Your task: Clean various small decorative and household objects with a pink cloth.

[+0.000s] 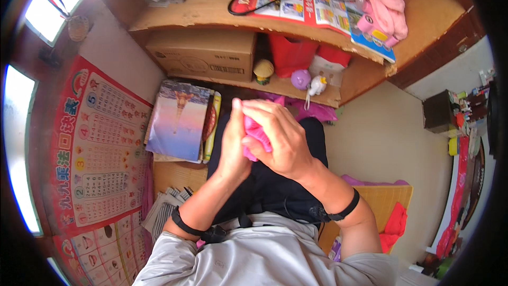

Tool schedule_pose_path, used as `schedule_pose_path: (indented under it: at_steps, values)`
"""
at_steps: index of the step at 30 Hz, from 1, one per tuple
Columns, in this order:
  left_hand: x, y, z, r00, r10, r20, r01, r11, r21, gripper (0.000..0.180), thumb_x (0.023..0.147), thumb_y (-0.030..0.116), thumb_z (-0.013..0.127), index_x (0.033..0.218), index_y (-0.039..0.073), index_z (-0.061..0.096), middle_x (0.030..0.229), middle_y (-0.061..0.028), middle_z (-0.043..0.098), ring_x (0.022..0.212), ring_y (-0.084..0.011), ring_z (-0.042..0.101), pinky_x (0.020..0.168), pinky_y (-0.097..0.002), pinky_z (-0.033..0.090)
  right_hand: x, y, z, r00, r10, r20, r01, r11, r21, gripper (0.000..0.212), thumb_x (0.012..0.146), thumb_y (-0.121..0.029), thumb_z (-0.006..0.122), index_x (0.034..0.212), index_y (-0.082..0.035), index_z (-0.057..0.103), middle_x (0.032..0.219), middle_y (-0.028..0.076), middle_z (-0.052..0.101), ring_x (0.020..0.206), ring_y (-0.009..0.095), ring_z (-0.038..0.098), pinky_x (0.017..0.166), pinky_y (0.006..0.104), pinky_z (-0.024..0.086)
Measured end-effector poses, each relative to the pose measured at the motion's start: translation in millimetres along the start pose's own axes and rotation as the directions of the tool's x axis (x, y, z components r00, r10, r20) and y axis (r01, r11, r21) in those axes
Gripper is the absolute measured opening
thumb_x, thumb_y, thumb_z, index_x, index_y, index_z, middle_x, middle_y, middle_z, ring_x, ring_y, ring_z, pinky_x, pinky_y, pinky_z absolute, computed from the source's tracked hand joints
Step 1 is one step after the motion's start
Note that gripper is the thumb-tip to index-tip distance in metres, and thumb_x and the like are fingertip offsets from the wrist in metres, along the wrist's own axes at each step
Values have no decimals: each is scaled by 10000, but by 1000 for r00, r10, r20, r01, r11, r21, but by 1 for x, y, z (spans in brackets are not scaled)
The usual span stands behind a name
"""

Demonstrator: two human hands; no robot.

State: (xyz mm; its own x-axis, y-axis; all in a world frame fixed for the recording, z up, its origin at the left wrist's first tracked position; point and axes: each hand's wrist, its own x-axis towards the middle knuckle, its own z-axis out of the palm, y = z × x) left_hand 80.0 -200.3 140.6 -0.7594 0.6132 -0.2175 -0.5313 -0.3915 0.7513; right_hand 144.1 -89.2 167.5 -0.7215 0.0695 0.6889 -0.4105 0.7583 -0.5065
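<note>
Above my lap, both hands are pressed together around a crumpled bright pink piece (258,136), soft-looking, perhaps cloth or thin plastic. My left hand (232,151) stands on edge against its left side, thumb and fingers pointing away from me. From the right, my right hand (284,140) cups over it with bent fingers, its thumb lying across the front. Pink shows only in the gap between the hands; the rest of it is hidden by palms and fingers. Dark trousers (259,188) lie beneath.
Ahead is a wooden shelf (201,8) with a cardboard box (203,53), a purple ball-shaped item (300,79) and a white figurine (317,86) below. Books (179,121) are stacked at left beside a wall poster (108,148). At right lies red cloth (394,228).
</note>
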Motion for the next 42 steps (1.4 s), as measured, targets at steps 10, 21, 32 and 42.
schedule_pose_path:
  at_steps: [10, 21, 32, 42]
  values:
    - [-1, 9, 3, 996, -41, -84, 43, 999, 27, 662, 1124, 620, 328, 1131, 43, 654, 954, -38, 688, 873, -120, 667, 787, -300, 545, 19, -6, -17, 992, 74, 97, -89, 983, 163, 602, 832, -191, 849, 1333, -1, 574, 1271, 217, 629, 1172, 396, 647, 972, 471, 536]
    - [-10, 22, 13, 978, -207, 31, 209, 966, -150, 604, 1098, 643, 386, 1285, 115, 613, 1178, -47, 684, 1134, -171, 667, 1005, -371, 538, 24, -7, -16, 997, 69, 32, -70, 997, 36, 294, 882, -102, 770, 1112, -14, 609, 1124, 181, 645, 1022, 385, 637, 883, 462, 528]
    - [-6, 25, 16, 992, -106, 69, 119, 969, -217, 648, 1083, 665, 403, 1307, 88, 596, 1229, -97, 685, 1153, -210, 675, 1012, -388, 556, 21, -14, -18, 997, 49, 58, -57, 988, 142, 550, 836, -82, 713, 1363, 4, 578, 1304, 211, 643, 1215, 404, 626, 1060, 485, 488]
    - [-8, 19, 7, 989, -136, 49, 140, 986, -87, 568, 1100, 642, 396, 1126, 127, 633, 937, -2, 688, 793, -78, 661, 626, -231, 505, 23, -11, -22, 995, 92, -32, -86, 982, 169, 274, 916, -38, 674, 1184, 19, 669, 1117, 197, 717, 1005, 381, 718, 886, 415, 574]
